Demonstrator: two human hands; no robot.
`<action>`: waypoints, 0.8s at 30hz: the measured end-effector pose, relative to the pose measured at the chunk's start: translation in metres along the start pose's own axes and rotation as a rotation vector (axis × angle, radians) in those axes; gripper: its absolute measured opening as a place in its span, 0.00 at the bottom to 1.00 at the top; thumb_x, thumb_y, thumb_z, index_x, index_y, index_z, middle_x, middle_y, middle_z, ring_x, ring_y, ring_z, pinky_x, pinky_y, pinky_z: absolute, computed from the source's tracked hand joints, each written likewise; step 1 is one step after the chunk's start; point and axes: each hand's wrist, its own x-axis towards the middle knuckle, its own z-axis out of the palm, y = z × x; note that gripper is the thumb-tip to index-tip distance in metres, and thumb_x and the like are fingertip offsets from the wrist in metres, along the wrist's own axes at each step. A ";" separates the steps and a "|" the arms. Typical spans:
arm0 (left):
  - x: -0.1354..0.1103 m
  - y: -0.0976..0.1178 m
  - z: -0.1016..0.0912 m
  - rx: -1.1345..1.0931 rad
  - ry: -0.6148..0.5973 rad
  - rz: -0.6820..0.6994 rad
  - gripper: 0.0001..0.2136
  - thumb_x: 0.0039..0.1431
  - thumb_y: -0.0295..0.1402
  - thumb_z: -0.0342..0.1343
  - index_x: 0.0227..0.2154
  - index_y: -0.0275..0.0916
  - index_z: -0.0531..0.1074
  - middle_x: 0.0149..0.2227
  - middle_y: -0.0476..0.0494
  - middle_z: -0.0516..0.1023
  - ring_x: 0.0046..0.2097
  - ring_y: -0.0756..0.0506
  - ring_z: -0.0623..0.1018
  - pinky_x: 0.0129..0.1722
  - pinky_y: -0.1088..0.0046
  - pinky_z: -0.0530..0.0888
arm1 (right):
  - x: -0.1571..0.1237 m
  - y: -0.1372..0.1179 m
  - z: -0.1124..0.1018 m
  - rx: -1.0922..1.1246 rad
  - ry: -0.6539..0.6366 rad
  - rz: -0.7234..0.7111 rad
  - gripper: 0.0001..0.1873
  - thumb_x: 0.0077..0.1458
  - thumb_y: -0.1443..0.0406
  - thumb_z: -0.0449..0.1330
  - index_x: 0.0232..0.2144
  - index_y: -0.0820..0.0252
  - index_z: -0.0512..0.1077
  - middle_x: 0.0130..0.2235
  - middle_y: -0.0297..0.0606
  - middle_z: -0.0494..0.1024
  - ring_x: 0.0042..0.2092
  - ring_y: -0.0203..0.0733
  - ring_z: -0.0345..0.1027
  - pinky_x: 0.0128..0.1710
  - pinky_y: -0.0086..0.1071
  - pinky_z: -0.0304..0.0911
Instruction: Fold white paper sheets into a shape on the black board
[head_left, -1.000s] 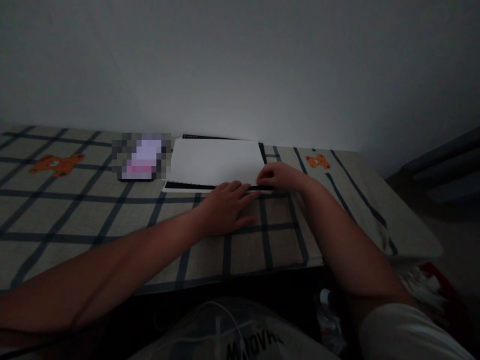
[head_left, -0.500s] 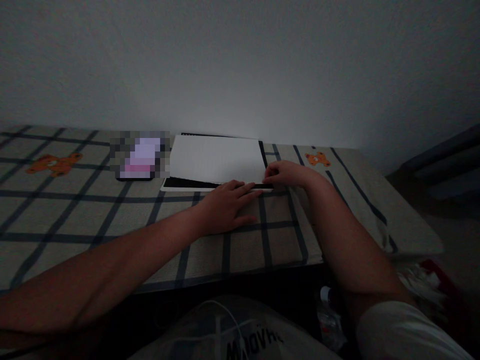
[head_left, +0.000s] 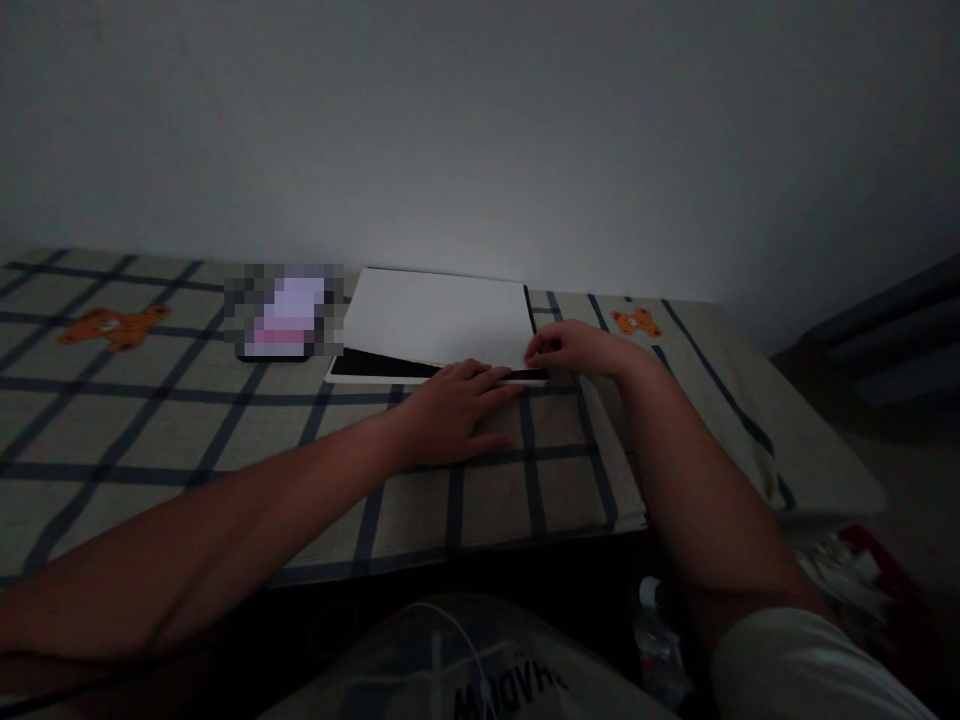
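A white sheet [head_left: 439, 318] lies askew over a flat black surface [head_left: 369, 364] with a white front rim, on the checked cloth. Black shows as a wedge along the front and a thin strip at the right side. My left hand [head_left: 454, 412] rests with fingers stretched out across the front rim, over its middle and right part. At the sheet's front right corner, my right hand [head_left: 562, 347] has thumb and fingers pinched together on the corner. Its fingertips are dim, but the sheet's corner runs into them.
A phone [head_left: 289, 315], partly pixelated, lies left of the sheet. The checked cloth [head_left: 247, 430] with orange bear figures covers the table, which meets a plain wall [head_left: 480, 130]. Below the front edge stand a clear bottle [head_left: 656, 640] and a red container [head_left: 885, 575] with pale items.
The white sheet has shifted slightly back and to the right, covering most of the black at the back edge. The black wedge at the front left is wider. Both hands stay nearly in place.
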 end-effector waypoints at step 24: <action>-0.003 0.003 0.002 0.020 0.002 -0.042 0.32 0.65 0.54 0.42 0.65 0.40 0.57 0.64 0.33 0.62 0.63 0.34 0.62 0.61 0.53 0.59 | 0.006 0.001 0.009 0.027 0.018 -0.038 0.09 0.54 0.61 0.61 0.33 0.60 0.77 0.33 0.40 0.80 0.34 0.40 0.71 0.33 0.31 0.62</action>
